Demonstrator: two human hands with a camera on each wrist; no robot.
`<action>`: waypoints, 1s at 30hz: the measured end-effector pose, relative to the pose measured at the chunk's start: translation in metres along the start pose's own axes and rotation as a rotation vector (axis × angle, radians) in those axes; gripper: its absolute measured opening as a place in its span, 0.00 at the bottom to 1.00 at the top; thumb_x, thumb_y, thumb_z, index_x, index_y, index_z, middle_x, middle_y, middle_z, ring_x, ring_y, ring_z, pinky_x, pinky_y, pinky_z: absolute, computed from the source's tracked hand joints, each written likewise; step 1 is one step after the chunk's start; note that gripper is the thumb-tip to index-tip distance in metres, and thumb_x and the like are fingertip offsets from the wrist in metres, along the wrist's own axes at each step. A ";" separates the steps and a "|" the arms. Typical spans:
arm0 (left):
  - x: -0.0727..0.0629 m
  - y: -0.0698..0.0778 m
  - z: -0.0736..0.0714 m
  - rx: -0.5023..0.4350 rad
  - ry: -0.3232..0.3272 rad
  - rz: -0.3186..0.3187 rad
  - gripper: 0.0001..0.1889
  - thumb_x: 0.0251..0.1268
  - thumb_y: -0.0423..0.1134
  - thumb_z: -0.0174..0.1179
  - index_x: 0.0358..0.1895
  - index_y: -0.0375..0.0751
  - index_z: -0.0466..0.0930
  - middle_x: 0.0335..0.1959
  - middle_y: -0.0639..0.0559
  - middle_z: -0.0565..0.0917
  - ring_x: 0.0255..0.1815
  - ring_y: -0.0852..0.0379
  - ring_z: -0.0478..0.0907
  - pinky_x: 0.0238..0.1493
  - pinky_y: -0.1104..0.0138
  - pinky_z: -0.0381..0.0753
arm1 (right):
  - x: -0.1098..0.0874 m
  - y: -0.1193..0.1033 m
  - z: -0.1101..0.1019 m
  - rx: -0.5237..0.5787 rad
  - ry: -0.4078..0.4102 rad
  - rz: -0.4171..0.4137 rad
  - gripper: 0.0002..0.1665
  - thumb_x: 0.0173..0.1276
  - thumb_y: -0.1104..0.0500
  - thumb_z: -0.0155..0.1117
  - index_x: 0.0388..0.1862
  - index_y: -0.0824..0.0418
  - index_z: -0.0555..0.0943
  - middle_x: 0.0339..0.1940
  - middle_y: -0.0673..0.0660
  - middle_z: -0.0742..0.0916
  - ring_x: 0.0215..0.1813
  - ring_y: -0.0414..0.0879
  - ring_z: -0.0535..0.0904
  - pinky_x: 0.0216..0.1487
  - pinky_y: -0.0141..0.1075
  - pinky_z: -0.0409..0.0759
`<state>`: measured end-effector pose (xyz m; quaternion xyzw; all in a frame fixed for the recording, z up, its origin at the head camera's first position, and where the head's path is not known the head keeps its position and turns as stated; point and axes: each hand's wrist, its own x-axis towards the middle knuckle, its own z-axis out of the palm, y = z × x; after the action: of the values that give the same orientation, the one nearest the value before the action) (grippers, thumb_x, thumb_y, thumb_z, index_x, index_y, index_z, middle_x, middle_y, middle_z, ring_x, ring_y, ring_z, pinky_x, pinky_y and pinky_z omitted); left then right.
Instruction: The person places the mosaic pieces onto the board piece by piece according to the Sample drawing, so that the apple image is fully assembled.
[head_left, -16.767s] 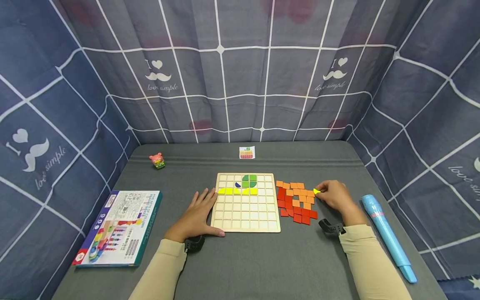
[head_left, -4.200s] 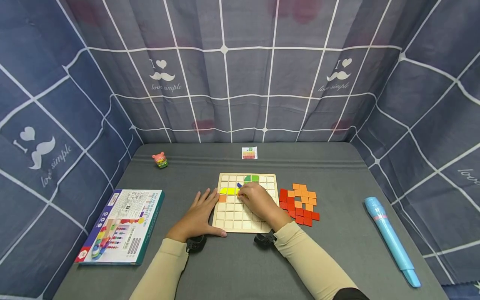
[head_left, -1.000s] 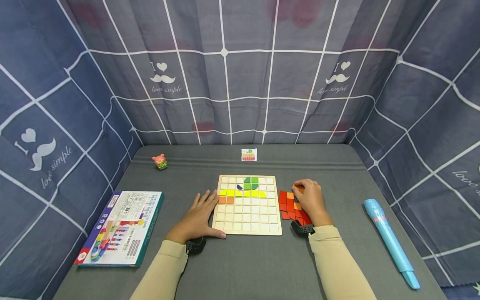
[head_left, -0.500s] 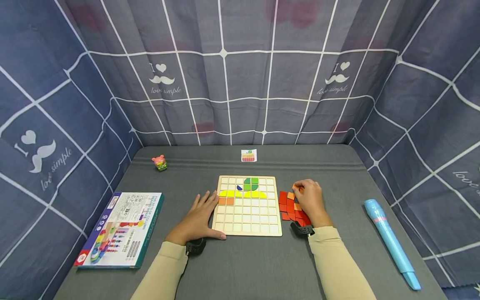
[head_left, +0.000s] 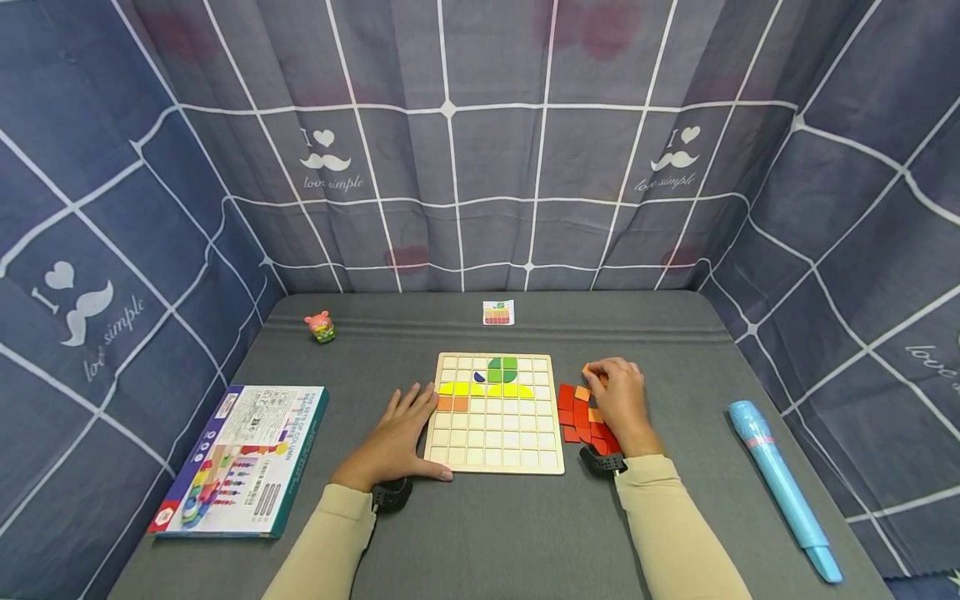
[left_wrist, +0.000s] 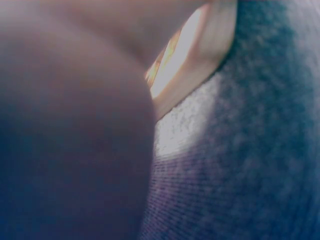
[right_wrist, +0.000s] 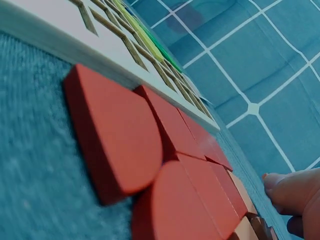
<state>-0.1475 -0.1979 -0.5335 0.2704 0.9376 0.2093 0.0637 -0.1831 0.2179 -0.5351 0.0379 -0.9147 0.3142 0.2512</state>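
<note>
My left hand [head_left: 393, 440] lies with spread, straight fingers beside the square wooden grid board [head_left: 495, 443], fingertips at its left edge. On the board sit a green group [head_left: 502, 370], a small dark blue piece [head_left: 478, 377], a yellow row [head_left: 487, 389] and two orange squares [head_left: 452, 404] under its left end. Right of the board, my right hand [head_left: 621, 402] pinches an orange tile [head_left: 587, 369] between thumb and fingertips, over the loose pieces. Red pieces [right_wrist: 120, 132], some round-edged, lie against the board in the right wrist view. The hand hides most loose orange tiles.
A small printed picture card [head_left: 498, 312] lies behind the board. At the back left stands a pink-headed figurine [head_left: 320, 327]. A toy box [head_left: 240, 458] lies at left, a light blue cylinder-like stick [head_left: 783, 487] at right. Curtains [head_left: 480, 167] enclose the table [head_left: 465, 533].
Since the earliest frame, the yellow row has grown rightward and two orange squares have appeared below it. My right hand went to the board, then back to the loose tiles; the left stays put.
</note>
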 end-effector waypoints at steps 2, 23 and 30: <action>0.000 0.000 0.001 -0.002 -0.001 0.000 0.77 0.38 0.84 0.70 0.86 0.38 0.48 0.87 0.45 0.46 0.86 0.44 0.37 0.81 0.46 0.30 | 0.000 -0.002 0.001 0.008 0.018 -0.013 0.10 0.66 0.65 0.79 0.43 0.69 0.90 0.45 0.65 0.88 0.49 0.65 0.79 0.53 0.61 0.71; -0.001 0.004 -0.002 0.001 0.009 0.022 0.76 0.40 0.83 0.70 0.85 0.35 0.49 0.86 0.41 0.47 0.85 0.40 0.39 0.80 0.43 0.32 | -0.015 -0.080 0.033 0.180 -0.188 -0.250 0.04 0.66 0.69 0.77 0.38 0.64 0.89 0.43 0.56 0.87 0.43 0.51 0.86 0.41 0.43 0.87; 0.000 0.004 -0.004 -0.004 0.004 0.019 0.75 0.40 0.83 0.71 0.85 0.35 0.50 0.86 0.41 0.48 0.85 0.39 0.39 0.80 0.42 0.32 | -0.021 -0.107 0.049 0.192 -0.252 -0.337 0.04 0.67 0.67 0.78 0.37 0.62 0.89 0.41 0.52 0.86 0.44 0.47 0.84 0.44 0.39 0.86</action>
<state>-0.1459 -0.1962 -0.5281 0.2787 0.9347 0.2125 0.0602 -0.1620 0.1018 -0.5190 0.2529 -0.8854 0.3463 0.1794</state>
